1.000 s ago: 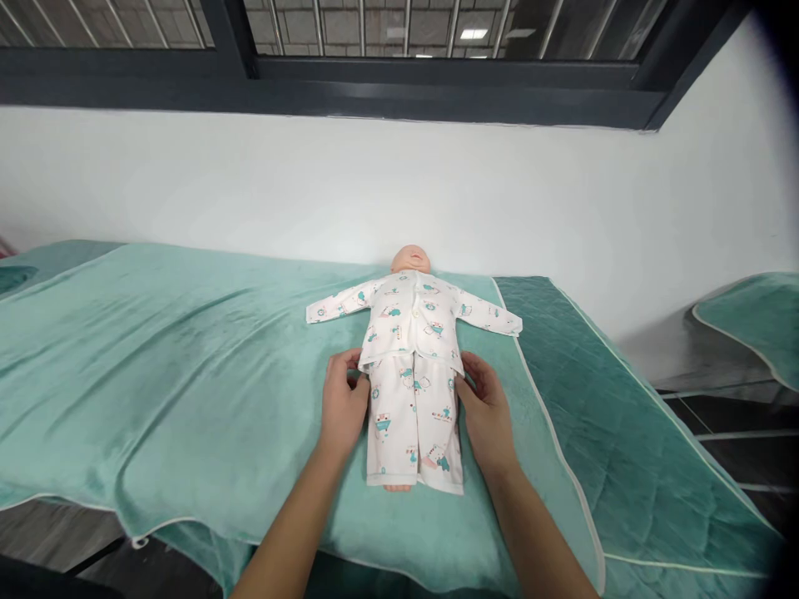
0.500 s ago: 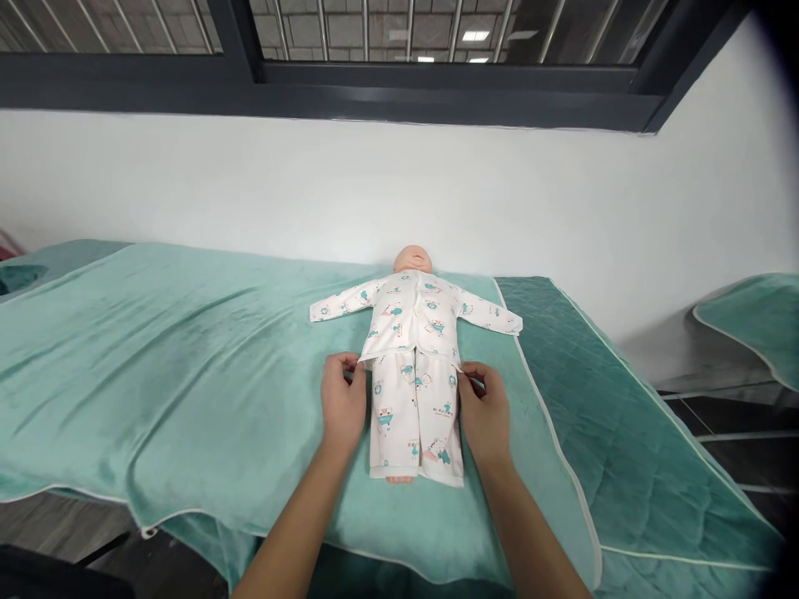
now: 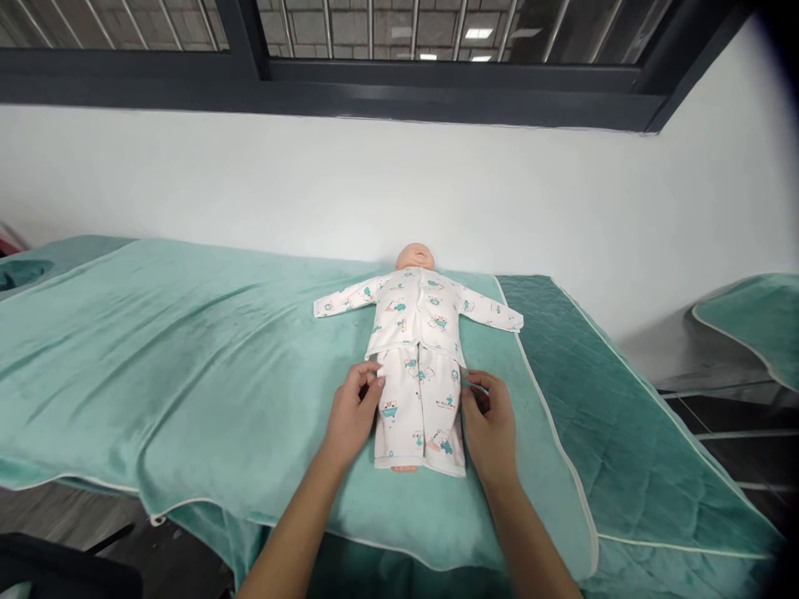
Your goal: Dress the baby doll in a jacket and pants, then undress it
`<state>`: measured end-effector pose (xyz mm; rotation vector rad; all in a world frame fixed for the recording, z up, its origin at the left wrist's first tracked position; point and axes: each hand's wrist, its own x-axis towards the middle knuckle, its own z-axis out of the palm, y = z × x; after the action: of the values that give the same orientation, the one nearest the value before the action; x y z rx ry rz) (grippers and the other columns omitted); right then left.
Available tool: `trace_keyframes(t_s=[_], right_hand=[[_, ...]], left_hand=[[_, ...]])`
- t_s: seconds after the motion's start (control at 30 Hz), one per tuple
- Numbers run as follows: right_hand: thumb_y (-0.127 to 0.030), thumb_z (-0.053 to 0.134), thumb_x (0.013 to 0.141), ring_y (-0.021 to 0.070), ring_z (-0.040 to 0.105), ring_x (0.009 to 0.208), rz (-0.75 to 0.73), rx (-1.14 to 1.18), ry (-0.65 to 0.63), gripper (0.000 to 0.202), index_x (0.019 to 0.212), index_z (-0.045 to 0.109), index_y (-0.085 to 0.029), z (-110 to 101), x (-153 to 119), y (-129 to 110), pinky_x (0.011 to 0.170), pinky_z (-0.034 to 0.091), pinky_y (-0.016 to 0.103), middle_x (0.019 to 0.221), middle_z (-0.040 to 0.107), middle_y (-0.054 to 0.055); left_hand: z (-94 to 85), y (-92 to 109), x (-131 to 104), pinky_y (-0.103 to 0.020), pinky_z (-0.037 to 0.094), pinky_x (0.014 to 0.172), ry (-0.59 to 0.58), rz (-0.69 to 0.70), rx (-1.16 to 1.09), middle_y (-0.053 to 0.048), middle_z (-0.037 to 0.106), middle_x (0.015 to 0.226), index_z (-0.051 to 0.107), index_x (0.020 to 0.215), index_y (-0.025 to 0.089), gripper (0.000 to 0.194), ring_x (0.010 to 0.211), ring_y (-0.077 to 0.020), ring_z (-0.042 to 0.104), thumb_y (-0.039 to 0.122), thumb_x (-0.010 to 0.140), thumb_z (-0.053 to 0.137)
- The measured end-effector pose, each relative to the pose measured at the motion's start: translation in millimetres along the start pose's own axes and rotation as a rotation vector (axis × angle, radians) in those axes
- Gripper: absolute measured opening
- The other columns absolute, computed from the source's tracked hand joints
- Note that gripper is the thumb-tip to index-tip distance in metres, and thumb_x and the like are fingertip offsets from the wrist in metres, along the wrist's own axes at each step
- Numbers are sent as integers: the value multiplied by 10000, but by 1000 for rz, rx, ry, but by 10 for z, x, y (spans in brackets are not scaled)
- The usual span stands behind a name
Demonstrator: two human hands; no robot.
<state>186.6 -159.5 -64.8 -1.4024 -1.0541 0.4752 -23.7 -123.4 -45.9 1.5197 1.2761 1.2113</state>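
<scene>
A baby doll (image 3: 415,255) lies on its back with both arms spread to the sides. It is dressed in a white printed long-sleeved shirt (image 3: 430,312) and matching trousers (image 3: 399,416). The shirt's hem overlaps the trousers' waist. My left hand (image 3: 355,412) is at the left edge of the trousers, just below the hem, thumb and forefinger slightly apart. On the opposite side, my right hand (image 3: 493,420) rests by the trousers' right edge, its thumb and forefinger parted. Neither hand grips the cloth.
Under the doll is a light green plush blanket (image 3: 205,374) with pale piping. A darker quilted cover (image 3: 599,416) shows to the right. Behind the bed stands a white wall (image 3: 250,183) below a dark window frame (image 3: 437,96). Another green-covered surface (image 3: 755,320) is at the far right.
Both hands have let go of the shirt's lower corners, and the hem has dropped. My left hand has moved right, onto the trousers' edge; the right hand has shifted slightly down.
</scene>
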Motion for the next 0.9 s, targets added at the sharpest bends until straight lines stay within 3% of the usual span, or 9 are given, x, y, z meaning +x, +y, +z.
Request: trace_keyframes(t_s=[0.17,0.4,0.5,0.63,0.77,0.9], right_hand=[[-268,562,883,205,596,1057,-3,-4,-10,162,1035,617,-257,-9,-1,-11,941,486,401,1180,610,46],[-289,567,894,205,591,1062,-15,-4,-4,153,1030,620,-244,-12,4,-49,925,482,387,1190,614,55],[-351,565,923,211,588,1012,-37,-40,-28,169,1034,619,-236,-73,-121,-103,872,487,373,1129,619,64],[-346,550,948,210,592,908,-52,-89,-156,148,1043,611,-249,-263,-519,-100,792,500,360,1022,618,54],[-280,572,934,250,599,1057,-183,-193,-269,211,1142,603,-285,-455,-922,8,869,527,405,1145,605,80],[-251,596,916,263,602,1103,-268,-299,-260,314,1226,575,-298,-490,-1014,61,890,548,425,1192,593,92]], left_hand=[[-27,-12,-32,-240,397,653,156,-38,-123,40,538,721,585,1045,227,203,679,-126,485,380,911,581],[-20,-24,-26,-242,397,647,108,-19,-76,40,526,718,602,1058,224,207,672,-123,483,377,927,557],[-34,-29,-89,-249,405,649,82,5,-6,35,521,717,609,1060,218,212,676,-129,495,377,938,536],[-108,-28,-379,-267,441,680,7,16,88,8,579,773,623,1063,216,213,715,-146,547,364,948,523],[-164,-58,-759,-309,489,761,-81,98,151,-32,618,864,627,1054,235,163,814,-180,598,270,946,510],[-142,-84,-935,-373,504,882,-64,242,253,-73,632,1063,611,1106,259,242,1013,-226,607,176,884,565]])
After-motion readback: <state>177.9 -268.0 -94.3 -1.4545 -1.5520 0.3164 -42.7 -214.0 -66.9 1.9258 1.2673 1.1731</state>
